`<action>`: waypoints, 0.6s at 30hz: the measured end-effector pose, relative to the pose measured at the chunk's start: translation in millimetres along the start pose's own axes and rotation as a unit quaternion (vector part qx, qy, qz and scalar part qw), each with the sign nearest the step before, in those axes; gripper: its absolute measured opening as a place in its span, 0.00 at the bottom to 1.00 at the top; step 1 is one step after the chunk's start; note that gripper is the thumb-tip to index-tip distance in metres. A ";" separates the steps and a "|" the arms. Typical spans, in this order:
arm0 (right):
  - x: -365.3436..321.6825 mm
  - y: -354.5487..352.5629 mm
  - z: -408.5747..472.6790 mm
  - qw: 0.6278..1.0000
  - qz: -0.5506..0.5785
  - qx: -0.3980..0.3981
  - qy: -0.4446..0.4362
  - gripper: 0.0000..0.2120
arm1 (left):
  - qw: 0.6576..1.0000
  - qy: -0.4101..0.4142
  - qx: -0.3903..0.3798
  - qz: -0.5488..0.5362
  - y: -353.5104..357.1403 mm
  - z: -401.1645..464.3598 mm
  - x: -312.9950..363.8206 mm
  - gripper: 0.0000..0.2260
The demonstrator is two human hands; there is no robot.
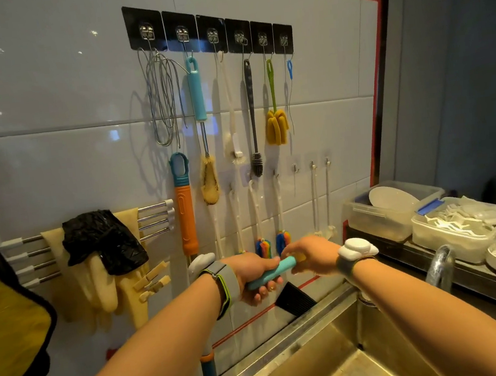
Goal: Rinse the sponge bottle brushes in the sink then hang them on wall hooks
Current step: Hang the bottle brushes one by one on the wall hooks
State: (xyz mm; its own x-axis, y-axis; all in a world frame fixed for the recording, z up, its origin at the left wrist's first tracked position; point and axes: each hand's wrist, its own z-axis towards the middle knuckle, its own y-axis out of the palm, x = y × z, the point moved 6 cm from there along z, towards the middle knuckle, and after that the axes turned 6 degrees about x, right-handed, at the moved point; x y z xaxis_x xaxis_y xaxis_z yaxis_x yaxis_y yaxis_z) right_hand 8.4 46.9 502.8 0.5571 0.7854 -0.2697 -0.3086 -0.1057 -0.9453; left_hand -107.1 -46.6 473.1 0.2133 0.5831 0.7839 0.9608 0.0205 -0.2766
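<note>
- My left hand (pixel 255 275), just below the middle of the frame, is wrapped tight around a teal brush handle (pixel 271 274); the fist grip keeps the tool steady and level in front of the wall.
- My right hand (pixel 308 256), just right of it, pinches the far end of that handle. A bit of yellow shows at the fingers, which I take to be the sponge head, though it is mostly hidden. I judge this hand is squeezing or steering that end.
- Both hands sit above the back rim of the steel sink (pixel 307 363), lower right of the frame, so drips would fall toward the basin rather than the wall.
- The faucet (pixel 439 265) stands at the right edge of the sink; I see no water running.
- Directly behind my hands hangs a lower row of small hooks (pixel 295 168), holding white-handled brushes with 2 colourful sponge heads (pixel 273 243) among them. At least 1 hook in that row looks bare, probably the target.
- Higher, centre-top of the frame, 6 black adhesive hooks (pixel 207 33) carry longer tools, including a teal-handled sponge brush (pixel 201 125) and a green-handled yellow sponge brush (pixel 275 113); hanging head-down lets them drain.
- At left, a rail of rods (pixel 154 218) holds rubber gloves (pixel 102 272) and a black bag (pixel 101 238).
- At right, clear plastic tubs (pixel 386 215) sit on the counter.
</note>
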 end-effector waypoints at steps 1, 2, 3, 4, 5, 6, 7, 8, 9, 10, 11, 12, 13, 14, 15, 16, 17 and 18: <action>9.8 -3.8 -1.1 1.000 0.003 0.018 0.016 0.17 | 1.000 0.008 0.016 -0.014 -3.6 2.8 1.4 0.20; 20.1 -7.4 -2.6 0.999 0.012 0.036 0.034 0.16 | 0.999 0.016 0.033 -0.029 -7.5 5.0 2.9 0.21; 30.9 -10.0 -4.1 0.997 0.024 0.054 0.055 0.15 | 0.998 0.024 0.050 -0.043 -11.3 7.8 5.1 0.22; 40.1 -12.9 -5.9 0.994 0.034 0.073 0.072 0.15 | 0.996 0.031 0.061 -0.059 -14.0 9.7 7.1 0.23; 49.4 -15.0 -6.8 0.991 0.041 0.094 0.089 0.15 | 0.994 0.038 0.071 -0.075 -15.9 11.8 9.1 0.23; 56.0 -17.9 -6.9 0.987 0.045 0.117 0.100 0.14 | 0.992 0.045 0.081 -0.090 -17.5 13.5 10.3 0.23; 62.6 -19.7 -5.4 0.982 0.052 0.140 0.115 0.14 | 0.989 0.052 0.090 -0.101 -18.7 15.8 11.4 0.22; 66.6 -23.0 -4.5 0.976 0.069 0.164 0.127 0.13 | 0.988 0.057 0.096 -0.106 -19.5 18.3 11.8 0.21; 70.4 -26.2 -2.0 0.967 0.096 0.187 0.140 0.12 | 0.988 0.059 0.099 -0.106 -19.6 21.1 11.7 0.20; 74.6 -29.2 1.1 0.958 0.123 0.210 0.153 0.13 | 0.988 0.057 0.100 -0.103 -18.7 23.3 11.0 0.19; 77.8 -33.2 3.7 0.947 0.146 0.234 0.166 0.13 | 0.989 0.054 0.098 -0.099 -17.8 26.4 10.2 0.18; 80.9 -37.7 6.4 0.935 0.159 0.261 0.180 0.14 | 0.989 0.052 0.097 -0.096 -17.2 29.3 9.8 0.17; 85.0 -40.8 9.3 0.923 0.170 0.284 0.195 0.14 | 0.990 0.050 0.098 -0.091 -17.3 33.6 9.3 0.16; 88.0 -43.8 11.7 0.912 0.182 0.303 0.210 0.14 | 0.990 0.046 0.099 -0.084 -16.8 37.1 8.0 0.14; 92.6 -45.5 14.9 0.900 0.196 0.315 0.227 0.14 | 0.992 0.042 0.096 -0.077 -16.0 41.4 6.9 0.13; 96.5 -48.9 18.4 0.890 0.205 0.328 0.241 0.14 | 0.993 0.039 0.090 -0.071 -15.2 45.9 6.7 0.12; 101.0 -51.7 22.0 0.882 0.207 0.338 0.256 0.15 | 0.994 0.036 0.084 -0.068 -14.2 49.8 6.1 0.12; 105.2 -54.0 26.4 0.877 0.203 0.343 0.268 0.15 | 0.994 0.031 0.080 -0.067 -13.7 53.1 5.0 0.12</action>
State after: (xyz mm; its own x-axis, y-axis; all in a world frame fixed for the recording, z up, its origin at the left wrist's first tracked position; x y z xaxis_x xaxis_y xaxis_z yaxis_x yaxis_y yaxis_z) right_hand 63.3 151.4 530.3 0.5189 0.3490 -0.7803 -0.8547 0.2250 -0.4678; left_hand -128.6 -0.9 451.3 0.1000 0.5144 0.8517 0.9421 0.2264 -0.2474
